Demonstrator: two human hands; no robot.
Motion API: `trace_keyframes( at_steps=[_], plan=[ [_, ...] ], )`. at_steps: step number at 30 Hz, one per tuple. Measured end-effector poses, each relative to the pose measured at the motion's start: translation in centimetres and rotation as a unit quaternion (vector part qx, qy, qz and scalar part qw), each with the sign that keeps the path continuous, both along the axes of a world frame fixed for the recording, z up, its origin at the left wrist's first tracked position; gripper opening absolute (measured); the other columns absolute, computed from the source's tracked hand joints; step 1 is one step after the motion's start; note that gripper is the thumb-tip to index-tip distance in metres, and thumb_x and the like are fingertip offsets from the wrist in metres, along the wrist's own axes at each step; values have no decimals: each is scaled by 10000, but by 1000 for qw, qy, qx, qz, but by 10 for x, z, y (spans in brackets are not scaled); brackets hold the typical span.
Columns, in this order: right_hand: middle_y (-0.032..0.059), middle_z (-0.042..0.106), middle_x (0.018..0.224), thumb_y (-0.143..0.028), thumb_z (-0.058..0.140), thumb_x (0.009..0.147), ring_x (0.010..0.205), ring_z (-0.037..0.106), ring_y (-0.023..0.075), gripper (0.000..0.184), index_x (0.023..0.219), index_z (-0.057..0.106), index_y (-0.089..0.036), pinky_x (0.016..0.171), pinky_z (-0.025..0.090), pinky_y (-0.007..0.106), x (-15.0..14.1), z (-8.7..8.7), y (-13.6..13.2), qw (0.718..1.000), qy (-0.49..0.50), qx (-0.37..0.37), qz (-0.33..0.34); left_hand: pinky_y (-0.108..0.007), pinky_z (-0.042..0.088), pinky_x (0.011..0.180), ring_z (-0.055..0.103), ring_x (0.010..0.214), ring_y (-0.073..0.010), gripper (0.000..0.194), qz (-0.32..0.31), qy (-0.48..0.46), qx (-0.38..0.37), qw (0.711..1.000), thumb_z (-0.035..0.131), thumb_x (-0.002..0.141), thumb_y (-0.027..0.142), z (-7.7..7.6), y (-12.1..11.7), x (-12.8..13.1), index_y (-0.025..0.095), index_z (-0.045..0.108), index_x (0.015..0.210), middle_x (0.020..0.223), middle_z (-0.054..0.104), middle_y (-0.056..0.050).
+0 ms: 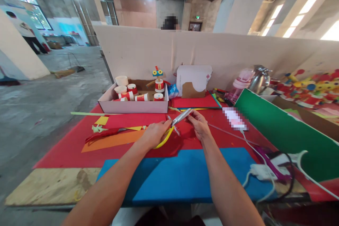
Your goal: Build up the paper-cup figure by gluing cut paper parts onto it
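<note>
Scissors with yellow handles are held in my left hand, and their silver blades point up and to the right. At the blade tips, my right hand has its fingers pinched together; what they hold is too small to make out. Beneath both hands lies red paper. Left of my left hand are an orange paper strip, a crumpled red piece and a small yellow square. Blue sheet material covers the near part of the table under my forearms.
A shallow box holds several paper cups and a cup figure with yellow eyes. To the right are a phone on a white cable, a green board, a pink bottle and a steel jug. A pale partition stands behind.
</note>
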State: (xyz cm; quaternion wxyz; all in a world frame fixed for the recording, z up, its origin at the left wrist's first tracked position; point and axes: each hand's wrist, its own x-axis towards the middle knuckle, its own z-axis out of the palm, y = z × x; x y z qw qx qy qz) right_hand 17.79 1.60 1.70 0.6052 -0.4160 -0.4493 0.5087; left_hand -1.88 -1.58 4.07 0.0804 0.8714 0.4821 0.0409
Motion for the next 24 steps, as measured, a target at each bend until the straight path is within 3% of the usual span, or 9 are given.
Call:
trace_keyframes(
  at_steps=[24],
  plan=[
    [-10,670,719,-409,840,487,632,546,111,325,706,702,-213,664,474,252,3,-1,1,1000,21,-16,4,-319,485,723,655,914,-258,393,-4,-2,6,1000,353,918,253,1,2,-3,199,407,1303,1106,656,-120]
  ],
)
